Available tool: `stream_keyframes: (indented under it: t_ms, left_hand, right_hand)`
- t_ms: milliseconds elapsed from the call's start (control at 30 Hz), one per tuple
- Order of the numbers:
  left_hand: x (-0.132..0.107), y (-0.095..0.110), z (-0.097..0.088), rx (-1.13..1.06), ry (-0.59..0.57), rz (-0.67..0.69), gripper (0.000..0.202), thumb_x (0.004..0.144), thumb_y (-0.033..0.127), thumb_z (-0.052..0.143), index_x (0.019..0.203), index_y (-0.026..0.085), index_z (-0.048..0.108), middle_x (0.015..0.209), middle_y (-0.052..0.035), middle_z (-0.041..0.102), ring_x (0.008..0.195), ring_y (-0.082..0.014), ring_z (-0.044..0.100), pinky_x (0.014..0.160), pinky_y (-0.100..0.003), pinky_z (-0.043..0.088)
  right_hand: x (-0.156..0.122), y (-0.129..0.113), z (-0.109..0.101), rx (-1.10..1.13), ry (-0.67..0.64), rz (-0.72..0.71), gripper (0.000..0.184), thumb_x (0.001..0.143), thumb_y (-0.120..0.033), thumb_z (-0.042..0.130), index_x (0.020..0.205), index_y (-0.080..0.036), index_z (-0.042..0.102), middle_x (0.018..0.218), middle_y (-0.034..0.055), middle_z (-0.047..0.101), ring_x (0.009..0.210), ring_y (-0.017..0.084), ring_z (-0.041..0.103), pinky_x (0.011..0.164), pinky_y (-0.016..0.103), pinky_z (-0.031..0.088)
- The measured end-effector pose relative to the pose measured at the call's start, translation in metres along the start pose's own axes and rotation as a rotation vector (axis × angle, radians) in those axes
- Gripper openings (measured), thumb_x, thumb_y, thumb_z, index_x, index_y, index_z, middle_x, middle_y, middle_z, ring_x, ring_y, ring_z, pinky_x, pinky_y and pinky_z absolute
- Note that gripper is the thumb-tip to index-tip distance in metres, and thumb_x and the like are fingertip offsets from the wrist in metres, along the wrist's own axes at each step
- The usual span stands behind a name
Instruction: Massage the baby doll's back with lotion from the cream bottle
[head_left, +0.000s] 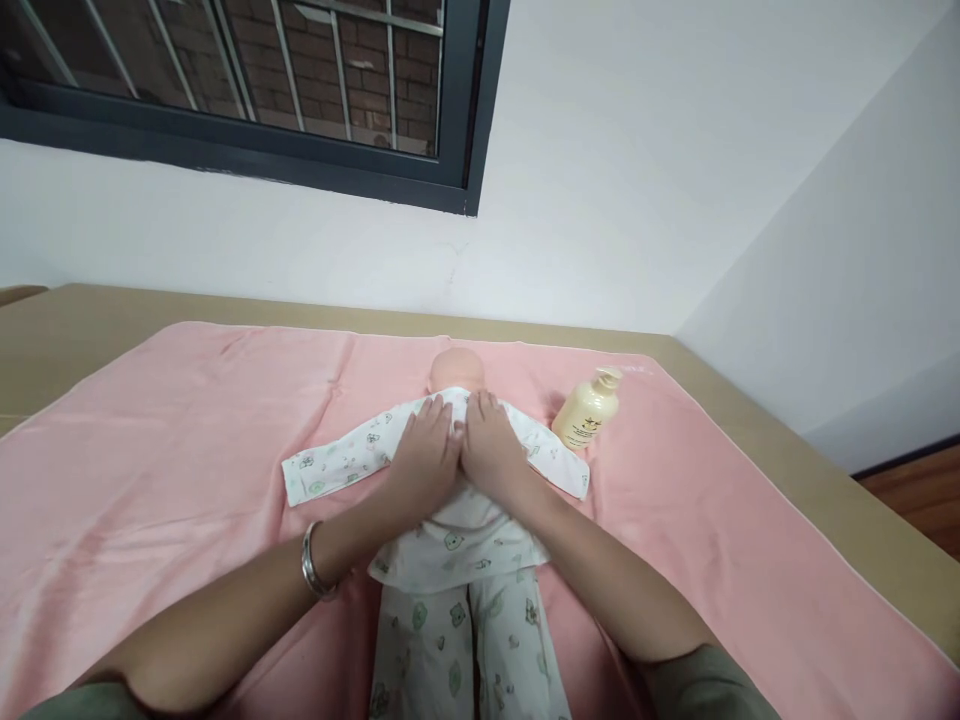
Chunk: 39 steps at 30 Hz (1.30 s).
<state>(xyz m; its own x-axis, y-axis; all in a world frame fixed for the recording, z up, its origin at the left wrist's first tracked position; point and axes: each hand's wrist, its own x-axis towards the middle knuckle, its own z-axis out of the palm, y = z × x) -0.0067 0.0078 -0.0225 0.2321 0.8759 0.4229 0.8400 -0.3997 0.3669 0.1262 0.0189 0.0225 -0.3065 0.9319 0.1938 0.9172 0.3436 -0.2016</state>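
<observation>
A baby doll [457, 369] lies on a pink sheet [225, 400], the bare back of its head toward the wall. It wears a white printed top [465, 545] with the sleeves spread out and matching trousers [427, 640]. My left hand [426, 450] rests flat on the upper back of the top, its fingers stretched toward the head. Beside it, my right hand [491, 440] lies flat on the same part of the back. The two thumbs meet near the middle. Both hands are open and hold nothing; the cloth under the palms is hidden.
A pale yellow pump bottle [587, 410] stands tilted in view by the doll's right-hand sleeve. The sheet covers most of a wooden table [750, 430]. Behind it are a white wall [585, 220] and a dark-framed window [300, 150] with bars.
</observation>
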Motion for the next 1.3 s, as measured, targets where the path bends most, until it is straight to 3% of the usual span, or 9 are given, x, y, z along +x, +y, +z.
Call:
stream_keyframes:
  t_ms: [100, 167, 333, 567, 767, 900, 1067, 1167, 1300]
  left_hand:
    - [0.018, -0.014, -0.004, -0.017, -0.051, -0.076, 0.053, 0.100, 0.028, 0.015, 0.142, 0.005, 0.039, 0.150, -0.0214, 0.042, 0.144, -0.0301, 0.033, 0.114, -0.056, 0.029]
    - [0.018, -0.013, -0.005, 0.012, -0.035, -0.085, 0.053, 0.100, 0.029, 0.018, 0.143, 0.005, 0.039, 0.149, -0.0211, 0.043, 0.143, -0.0316, 0.034, 0.113, -0.057, 0.030]
    - [-0.011, 0.012, -0.012, 0.163, 0.022, 0.145, 0.052, 0.093, 0.019, 0.031, 0.142, 0.006, 0.043, 0.149, -0.0185, 0.044, 0.142, -0.0304, 0.035, 0.117, -0.049, 0.029]
    - [0.001, 0.002, -0.015, 0.188, 0.021, 0.128, 0.051, 0.094, 0.022, 0.028, 0.139, 0.001, 0.044, 0.146, -0.0221, 0.047, 0.141, -0.0313, 0.038, 0.112, -0.051, 0.035]
    - [-0.017, 0.024, -0.019, 0.235, 0.001, 0.141, 0.055, 0.087, 0.017, 0.037, 0.141, 0.005, 0.043, 0.147, -0.0197, 0.046, 0.142, -0.0330, 0.035, 0.113, -0.049, 0.034]
    - [-0.026, 0.032, -0.035, 0.263, -0.030, 0.157, 0.050, 0.081, 0.016, 0.044, 0.129, 0.015, 0.057, 0.139, -0.0152, 0.055, 0.132, -0.0331, 0.047, 0.107, -0.049, 0.042]
    - [-0.009, 0.023, -0.042, 0.138, -0.031, 0.108, 0.033, 0.081, 0.017, 0.043, 0.105, 0.018, 0.067, 0.120, -0.0127, 0.066, 0.115, -0.0290, 0.058, 0.100, -0.045, 0.048]
    - [0.010, 0.013, -0.030, -0.008, 0.038, 0.070, 0.043, 0.088, 0.020, 0.036, 0.124, 0.009, 0.058, 0.134, -0.0161, 0.058, 0.129, -0.0268, 0.050, 0.110, -0.044, 0.040]
    - [0.036, -0.006, -0.014, -0.128, -0.059, 0.004, 0.049, 0.096, 0.028, 0.027, 0.137, 0.009, 0.048, 0.147, -0.0142, 0.049, 0.138, -0.0226, 0.042, 0.118, -0.044, 0.029]
  right_hand:
    - [-0.018, -0.012, 0.003, 0.004, 0.016, -0.121, 0.055, 0.097, -0.023, 0.034, 0.146, 0.002, 0.035, 0.155, 0.0243, 0.030, 0.147, 0.035, 0.017, 0.118, 0.052, 0.019]
    - [-0.012, -0.005, 0.001, 0.064, -0.009, -0.098, 0.054, 0.098, -0.025, 0.031, 0.147, 0.000, 0.036, 0.155, 0.0220, 0.031, 0.147, 0.034, 0.018, 0.117, 0.052, 0.021]
    - [0.014, 0.020, -0.005, 0.162, -0.042, 0.094, 0.059, 0.100, -0.032, 0.028, 0.147, 0.004, 0.032, 0.154, 0.0247, 0.032, 0.146, 0.031, 0.024, 0.117, 0.047, 0.024]
    - [-0.022, -0.008, -0.008, 0.034, -0.019, -0.201, 0.052, 0.095, -0.017, 0.032, 0.143, 0.001, 0.041, 0.151, 0.0236, 0.038, 0.145, 0.030, 0.025, 0.118, 0.048, 0.024]
    - [0.014, 0.029, -0.013, 0.153, -0.053, 0.095, 0.055, 0.099, -0.030, 0.030, 0.144, 0.001, 0.039, 0.153, 0.0244, 0.034, 0.144, 0.031, 0.028, 0.116, 0.046, 0.025]
    - [0.018, 0.038, -0.019, 0.156, -0.048, 0.088, 0.056, 0.096, -0.027, 0.035, 0.146, -0.002, 0.037, 0.154, 0.0226, 0.033, 0.145, 0.031, 0.027, 0.116, 0.046, 0.025]
    - [0.008, 0.022, -0.011, 0.145, 0.062, 0.009, 0.054, 0.096, -0.023, 0.034, 0.145, -0.001, 0.039, 0.153, 0.0221, 0.036, 0.144, 0.029, 0.028, 0.117, 0.044, 0.023]
    - [0.001, 0.011, 0.002, 0.119, 0.099, -0.021, 0.051, 0.099, -0.025, 0.031, 0.145, -0.004, 0.039, 0.153, 0.0209, 0.036, 0.144, 0.030, 0.027, 0.117, 0.049, 0.020]
    - [-0.029, -0.004, 0.010, 0.071, 0.108, -0.043, 0.054, 0.099, -0.026, 0.032, 0.147, -0.002, 0.034, 0.155, 0.0227, 0.031, 0.146, 0.034, 0.021, 0.117, 0.053, 0.020]
